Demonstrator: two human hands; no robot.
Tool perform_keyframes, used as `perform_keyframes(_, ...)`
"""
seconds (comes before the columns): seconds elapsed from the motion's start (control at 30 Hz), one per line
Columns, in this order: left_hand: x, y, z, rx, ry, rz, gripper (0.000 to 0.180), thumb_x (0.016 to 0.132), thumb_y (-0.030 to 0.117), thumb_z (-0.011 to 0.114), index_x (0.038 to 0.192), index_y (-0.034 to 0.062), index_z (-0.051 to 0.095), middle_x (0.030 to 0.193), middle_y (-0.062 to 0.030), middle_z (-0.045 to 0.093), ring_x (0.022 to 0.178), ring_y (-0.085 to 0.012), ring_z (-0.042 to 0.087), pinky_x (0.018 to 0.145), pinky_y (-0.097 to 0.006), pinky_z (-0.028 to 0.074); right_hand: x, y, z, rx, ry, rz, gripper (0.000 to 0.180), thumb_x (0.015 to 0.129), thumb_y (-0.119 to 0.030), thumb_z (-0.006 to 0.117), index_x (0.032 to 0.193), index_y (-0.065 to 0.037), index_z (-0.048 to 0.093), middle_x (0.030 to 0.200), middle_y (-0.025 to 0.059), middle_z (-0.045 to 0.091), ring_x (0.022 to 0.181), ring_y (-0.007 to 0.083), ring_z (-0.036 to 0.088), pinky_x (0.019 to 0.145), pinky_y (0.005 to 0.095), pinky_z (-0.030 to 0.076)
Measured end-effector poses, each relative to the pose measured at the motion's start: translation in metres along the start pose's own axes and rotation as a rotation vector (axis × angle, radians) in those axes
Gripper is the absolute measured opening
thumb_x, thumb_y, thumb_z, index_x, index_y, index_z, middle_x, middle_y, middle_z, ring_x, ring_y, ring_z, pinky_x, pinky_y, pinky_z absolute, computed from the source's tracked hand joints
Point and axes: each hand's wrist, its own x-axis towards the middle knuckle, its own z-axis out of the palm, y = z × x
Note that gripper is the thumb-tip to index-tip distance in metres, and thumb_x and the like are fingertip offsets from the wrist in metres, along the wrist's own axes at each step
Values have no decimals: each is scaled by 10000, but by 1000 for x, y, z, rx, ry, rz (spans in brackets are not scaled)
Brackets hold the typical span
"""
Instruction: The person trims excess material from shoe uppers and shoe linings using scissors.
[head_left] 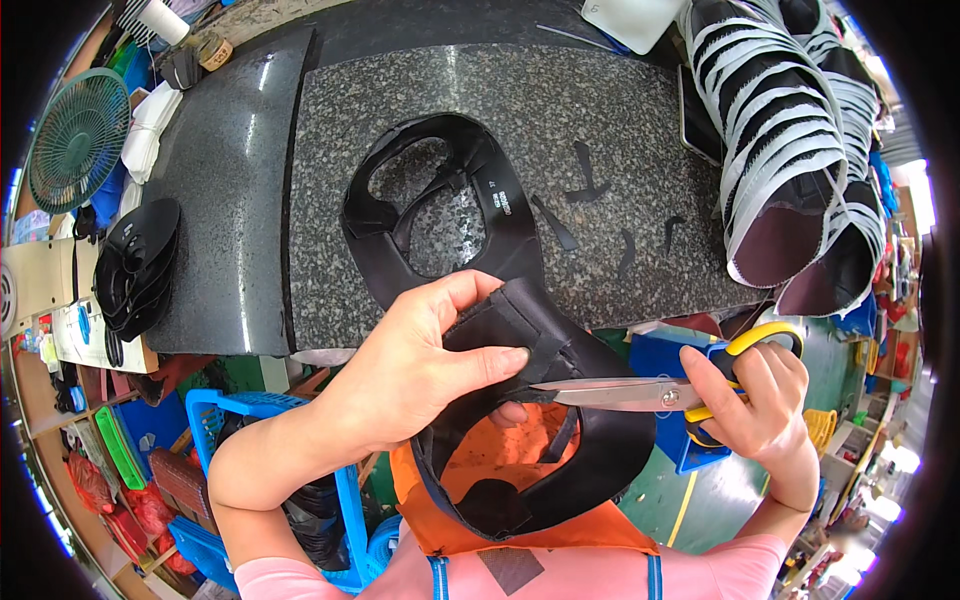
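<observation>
My left hand (425, 345) pinches a black leather shoe upper (612, 435) at its top edge, thumb in front, over the orange apron (600, 535) on my lap. In my right hand (755, 405) is a pair of scissors (635, 393) with yellow and black handles. The blades point left and lie against the upper's inner edge, just below my left thumb; whether they bite into the leather I cannot tell. Beyond my left hand, a second black upper (512, 220) rests on the speckled stone slab (620, 100). Several thin black scraps (586, 175) lie to its right.
Stacked black uppers with white edging (775, 130) stand at the right of the bench. More black pieces (140, 265) are piled at the left edge, near a green fan (80, 140). A blue plastic basket (350, 520) stands below, beside my left arm.
</observation>
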Motion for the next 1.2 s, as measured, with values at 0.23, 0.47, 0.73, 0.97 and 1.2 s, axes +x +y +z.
perform_keyframes(0.23, 2, 1, 5, 11, -31, -18, 264, 911, -24, 608, 1162, -38, 528, 1023, -98, 664, 848, -127, 675, 694, -260, 591, 4, 5, 2, 51, 17, -40, 525, 576, -218, 708, 1093, -132, 734, 666, -15, 379, 528, 126, 433, 446, 265, 341)
perform_keyframes(0.47, 4, 1, 5, 137, -83, -48, 322, 874, 6, 656, 1172, -25, 540, 1048, -72, 658, 897, -114, 650, 779, -283, 574, 12, 12, -3, 57, -8, -98, 545, 550, -201, 684, 1087, -130, 733, 659, -15, 365, 524, 126, 448, 443, 268, 354)
perform_keyframes(0.73, 11, 0, 2, 260, -178, -82, 297, 887, -15, 626, 1172, -30, 543, 1047, -74, 662, 899, -112, 653, 782, -275, 567, 28, 22, -9, 110, -23, -180, 564, 512, -215, 650, 1063, -131, 734, 650, -18, 421, 500, 121, 462, 432, 274, 356)
perform_keyframes(0.97, 10, 14, 5, 171, -244, -201, 266, 914, -27, 576, 1172, -53, 517, 962, -127, 676, 729, -154, 690, 634, -269, 574, 23, 30, -3, 161, -45, -232, 579, 504, -222, 655, 1070, -128, 731, 644, -22, 422, 492, 124, 463, 425, 282, 350)
perform_keyframes(1.2, 15, 10, -2, 216, -279, -194, 308, 910, -19, 592, 1204, -59, 511, 1032, -135, 671, 847, -180, 701, 717, -290, 595, 34, 30, -11, 222, -128, -165, 542, 520, -217, 674, 1052, -131, 726, 654, -9, 432, 506, 140, 451, 436, 297, 339)
